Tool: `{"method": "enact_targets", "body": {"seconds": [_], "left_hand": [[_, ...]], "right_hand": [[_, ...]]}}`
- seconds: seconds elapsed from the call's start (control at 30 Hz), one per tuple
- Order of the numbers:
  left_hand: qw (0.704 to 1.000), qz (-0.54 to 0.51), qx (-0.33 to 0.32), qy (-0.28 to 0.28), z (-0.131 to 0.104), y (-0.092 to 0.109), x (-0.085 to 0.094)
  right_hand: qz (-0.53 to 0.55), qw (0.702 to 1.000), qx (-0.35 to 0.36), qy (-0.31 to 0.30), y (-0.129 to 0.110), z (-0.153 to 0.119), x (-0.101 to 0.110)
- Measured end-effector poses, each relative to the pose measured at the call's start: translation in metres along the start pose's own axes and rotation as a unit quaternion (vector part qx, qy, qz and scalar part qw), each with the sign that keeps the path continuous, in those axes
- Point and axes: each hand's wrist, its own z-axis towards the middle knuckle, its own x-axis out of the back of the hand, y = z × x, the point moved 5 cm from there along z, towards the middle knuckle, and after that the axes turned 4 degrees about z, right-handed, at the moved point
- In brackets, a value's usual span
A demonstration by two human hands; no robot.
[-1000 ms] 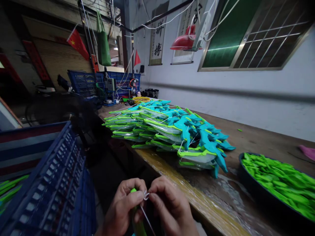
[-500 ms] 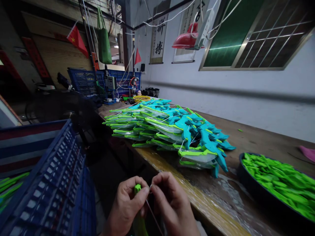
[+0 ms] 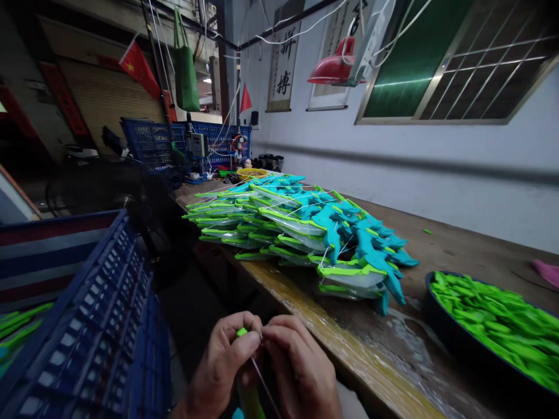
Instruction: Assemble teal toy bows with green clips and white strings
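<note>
Near the bottom centre, my left hand (image 3: 225, 358) is closed on a bright green plastic piece (image 3: 241, 332), whose tip shows between thumb and forefinger. Close against it, my right hand (image 3: 299, 364) pinches the end of a thin white string (image 3: 266, 387). The string runs down below the fingertips. Part of the green piece continues beneath my hands, blurred, with a bit of turquoise (image 3: 238, 414) at the bottom edge. Beyond my hands lies a pile of green and turquoise toy pieces (image 3: 288, 224) with white strings on the table.
A dark tub (image 3: 430, 291) of green pieces stands on the table (image 3: 454, 238) at the right. Blue crates (image 3: 98, 302) stand at the left. The table's edge (image 3: 314, 314) has yellowish wrapping. A red lamp (image 3: 334, 65) hangs above.
My right hand has moved slightly left, its fingertips now meeting my left thumb and forefinger. The green tip shows less, and some turquoise has appeared at the bottom edge.
</note>
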Motion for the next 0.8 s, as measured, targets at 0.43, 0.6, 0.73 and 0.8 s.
{"method": "enact_targets", "body": {"seconds": [0.43, 0.6, 0.73, 0.8], "left_hand": [[0.999, -0.020, -0.025, -0.024, 0.001, 0.003, -0.003], [0.998, -0.058, 0.000, -0.020, 0.000, -0.001, -0.004], [0.995, -0.096, 0.019, 0.009, -0.001, -0.006, 0.000], [0.999, -0.045, 0.006, 0.010, -0.002, -0.003, -0.001]], "right_hand": [[-0.017, 0.994, -0.074, 0.081, 0.003, -0.003, 0.010], [-0.019, 0.998, -0.054, 0.022, -0.001, 0.004, 0.012], [-0.026, 0.999, -0.028, -0.021, -0.006, 0.015, 0.012], [-0.041, 0.999, -0.023, -0.024, -0.007, 0.019, 0.017]]}}
